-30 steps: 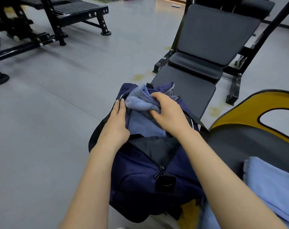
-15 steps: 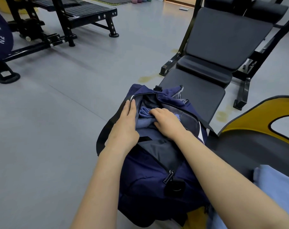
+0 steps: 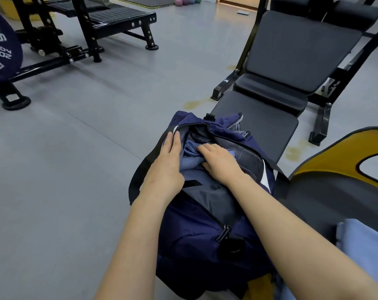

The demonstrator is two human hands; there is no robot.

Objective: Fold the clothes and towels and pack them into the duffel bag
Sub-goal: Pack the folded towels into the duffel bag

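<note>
Navy fabric of the duffel bag (image 3: pixel 190 241) fills the space under both forearms, its zip drawn back and its mouth gaping at the far end. The left hand (image 3: pixel 165 167) lies flat along the left lip of that mouth, fingers straight and together, fingertips touching the rim near a white trim strip, holding nothing. The right hand (image 3: pixel 219 160) rests palm down inside the opening, fingers spread and only slightly bent, pressing on a bunched blue towel (image 3: pixel 191 153) that sits in the bag between the two hands; whether the thumb hooks any cloth cannot be told. Just nearer than the hands, a grey inner flap (image 3: pixel 214 197) of the bag lies folded back, and a black zip pull (image 3: pixel 223 233) hangs lower on the side. Right of the right forearm, light blue folded cloth (image 3: pixel 365 245) lies on a dark seat (image 3: pixel 326 195) with a yellow edged backrest (image 3: pixel 335 152). Beyond the fingertips, the bag's far end rests against the black padded bench (image 3: pixel 263 124), whose inclined back (image 3: pixel 300 46) rises behind it. Far left of the left hand stand a black steel frame (image 3: pixel 92 24) and a dark weight plate (image 3: pixel 2 53) with white lettering. Grey floor (image 3: pixel 75 148) spreads all around, marked by yellowish stains near the bench; small coloured weights (image 3: pixel 187 0) sit by the far wall
</note>
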